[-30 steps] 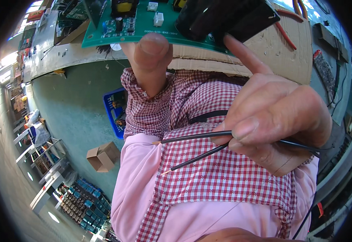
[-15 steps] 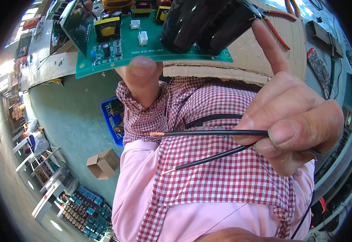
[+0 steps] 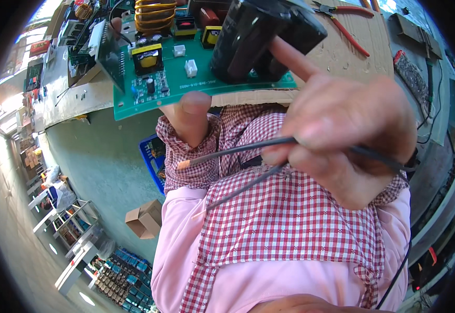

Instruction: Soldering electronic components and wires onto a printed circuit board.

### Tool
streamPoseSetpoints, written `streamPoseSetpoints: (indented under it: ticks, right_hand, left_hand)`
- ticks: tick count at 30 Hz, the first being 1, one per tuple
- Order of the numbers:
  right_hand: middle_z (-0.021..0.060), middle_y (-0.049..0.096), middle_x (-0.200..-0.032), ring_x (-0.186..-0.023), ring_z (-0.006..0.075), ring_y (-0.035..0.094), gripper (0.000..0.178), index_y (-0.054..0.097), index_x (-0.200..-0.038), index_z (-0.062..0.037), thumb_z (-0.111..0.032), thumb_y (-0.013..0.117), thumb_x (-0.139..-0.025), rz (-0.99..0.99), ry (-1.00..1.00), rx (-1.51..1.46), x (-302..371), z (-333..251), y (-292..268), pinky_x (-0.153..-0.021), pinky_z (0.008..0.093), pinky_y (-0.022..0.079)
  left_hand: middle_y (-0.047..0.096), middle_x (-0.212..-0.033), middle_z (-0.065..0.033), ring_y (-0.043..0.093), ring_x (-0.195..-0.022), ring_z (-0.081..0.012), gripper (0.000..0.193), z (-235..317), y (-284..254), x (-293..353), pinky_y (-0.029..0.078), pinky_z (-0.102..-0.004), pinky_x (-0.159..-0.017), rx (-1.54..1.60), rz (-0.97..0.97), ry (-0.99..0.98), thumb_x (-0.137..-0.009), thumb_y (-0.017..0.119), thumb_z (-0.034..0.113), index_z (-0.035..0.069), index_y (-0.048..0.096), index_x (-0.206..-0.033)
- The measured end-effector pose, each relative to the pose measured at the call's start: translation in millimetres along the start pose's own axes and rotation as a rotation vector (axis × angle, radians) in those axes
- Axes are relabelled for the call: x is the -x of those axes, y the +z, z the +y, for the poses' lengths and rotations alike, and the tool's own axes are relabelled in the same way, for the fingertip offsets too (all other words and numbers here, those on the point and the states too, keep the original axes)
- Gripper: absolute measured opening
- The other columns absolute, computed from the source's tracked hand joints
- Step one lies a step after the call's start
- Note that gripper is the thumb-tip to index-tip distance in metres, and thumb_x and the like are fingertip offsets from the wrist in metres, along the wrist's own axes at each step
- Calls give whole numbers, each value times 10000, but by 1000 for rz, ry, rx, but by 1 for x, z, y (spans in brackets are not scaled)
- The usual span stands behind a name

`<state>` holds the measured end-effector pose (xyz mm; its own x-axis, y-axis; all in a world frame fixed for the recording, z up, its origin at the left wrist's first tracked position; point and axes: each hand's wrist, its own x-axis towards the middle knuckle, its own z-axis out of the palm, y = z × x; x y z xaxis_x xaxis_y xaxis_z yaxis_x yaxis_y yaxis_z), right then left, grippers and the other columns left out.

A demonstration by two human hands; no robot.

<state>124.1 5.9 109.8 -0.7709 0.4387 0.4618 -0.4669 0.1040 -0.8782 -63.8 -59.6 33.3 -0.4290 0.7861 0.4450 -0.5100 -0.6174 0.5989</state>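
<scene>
2 black copper-tipped wires (image 3: 248, 146), pinched by the right hand (image 3: 350, 138), are brought nearer the left hand's (image 3: 192, 117) gripped green circuit board (image 3: 176, 73).

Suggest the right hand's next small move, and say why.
Perhaps bring the two black wires toward the green circuit board: the right hand pinches both, their bared copper ends stand clear of the board, and the left hand supports the board.

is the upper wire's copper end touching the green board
Apart: the head view shows checkered sleeve between the copper end and the green board.
</scene>
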Motion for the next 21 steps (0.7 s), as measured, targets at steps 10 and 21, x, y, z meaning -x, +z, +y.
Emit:
streamPoseSetpoints:
  ticks: [10,21]
  right_hand:
    - [33,644,-752,-701,141,638,214,543,-961,-125,-50,680,-814,13,-41,138,23,1,-8,-1052,666,170]
    - [40,660,-764,-711,145,642,236,555,-950,-109,-24,701,-784,-9,13,29,21,3,-1,-1055,646,188]
  left_hand:
    - [536,-1089,-66,524,-1011,-217,528,-4,-2,-6,421,-379,-906,-16,-66,-51,-825,548,465,33,486,-1123]
    - [535,-1169,-75,520,-1077,-218,641,-2,-14,-7,415,-386,-949,4,-100,-112,-812,545,546,39,469,-1197]
